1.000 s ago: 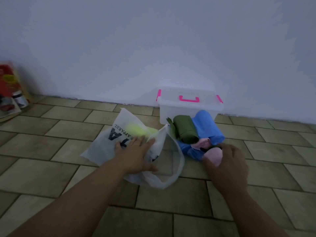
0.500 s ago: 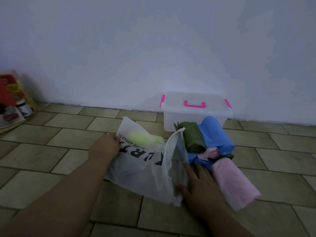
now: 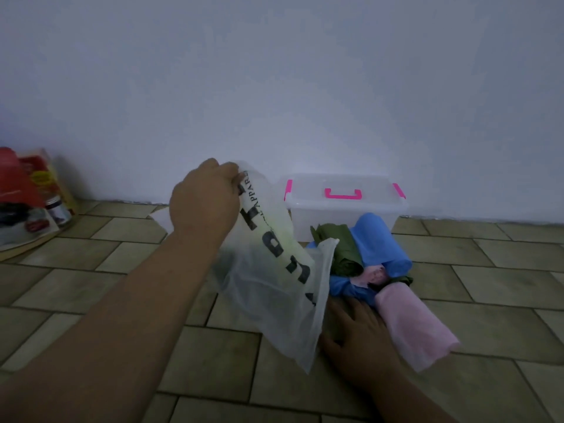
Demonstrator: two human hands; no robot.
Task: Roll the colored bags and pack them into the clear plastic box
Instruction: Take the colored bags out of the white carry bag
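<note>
I see my left hand (image 3: 204, 203) raised above the tiled floor (image 3: 76, 285), its fingers (image 3: 227, 170) clenched on the top edge of a translucent white plastic bag with black lettering (image 3: 274, 285). The bag hangs down and to the right from that grip, its lower corner reaching toward the near side of the scene, and a pale yellow-green shape shows faintly through the film; I can't tell what it is in this dim light.

My right hand (image 3: 357, 337) lies low by the floor, just beside the bag's hanging edge. Its fingers (image 3: 341, 309) are spread flat and released, holding nothing, with the tips pointing at the pile of rolls.

That pile sits to the right of the white bag: a rolled pink bag (image 3: 412, 328) nearest, touching the right side of my right hand, then a rolled blue bag (image 3: 378, 242) and a rolled olive-green bag (image 3: 338, 245) side by side farther back, with loose blue and pink material bunched between them.

Behind the rolls, against the pale wall (image 3: 274, 87), stands the clear plastic box with a pink handle and pink clips (image 3: 345, 196), its lid on. The blue roll's far end touches the front of the box.
</note>
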